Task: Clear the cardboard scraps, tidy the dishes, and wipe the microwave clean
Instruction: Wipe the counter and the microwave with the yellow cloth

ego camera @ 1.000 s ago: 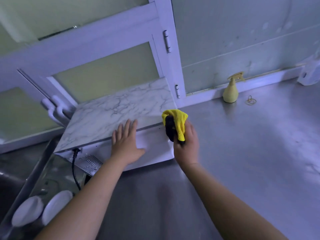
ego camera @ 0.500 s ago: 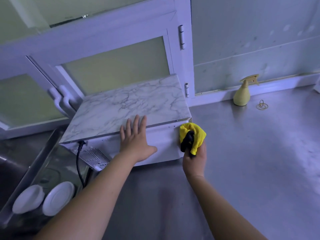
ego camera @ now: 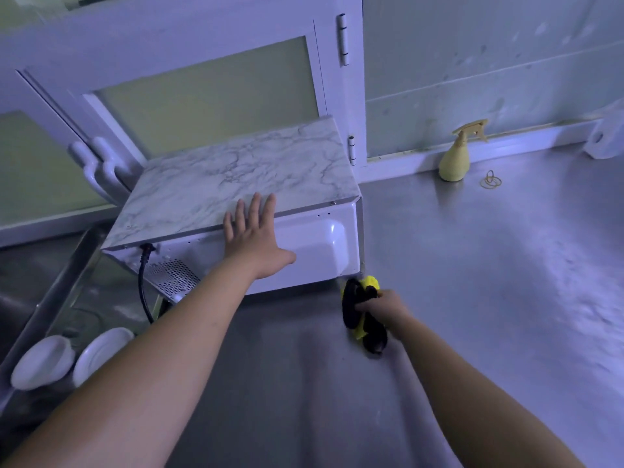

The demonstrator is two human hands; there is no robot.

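Note:
A white microwave (ego camera: 317,244) with a marble-patterned top stands on the steel counter, its back panel facing me. My left hand (ego camera: 253,238) lies flat with straight fingers over the top rear edge and back panel. My right hand (ego camera: 385,307) grips a yellow and black cloth (ego camera: 361,312) low on the counter, just below the microwave's near right corner. Two white dishes (ego camera: 71,359) sit in the sink area at the lower left.
A black power cord (ego camera: 143,285) hangs from the microwave's back. A yellow spray bottle (ego camera: 456,160) and some rubber bands (ego camera: 491,180) stand by the wall at the right. Cabinet doors with white handles (ego camera: 98,167) rise behind. The steel counter (ego camera: 489,282) stretches to the right.
My right hand has slid the cloth down the microwave's right rear corner, from the top edge to the counter. My left hand has stayed pressed on the microwave.

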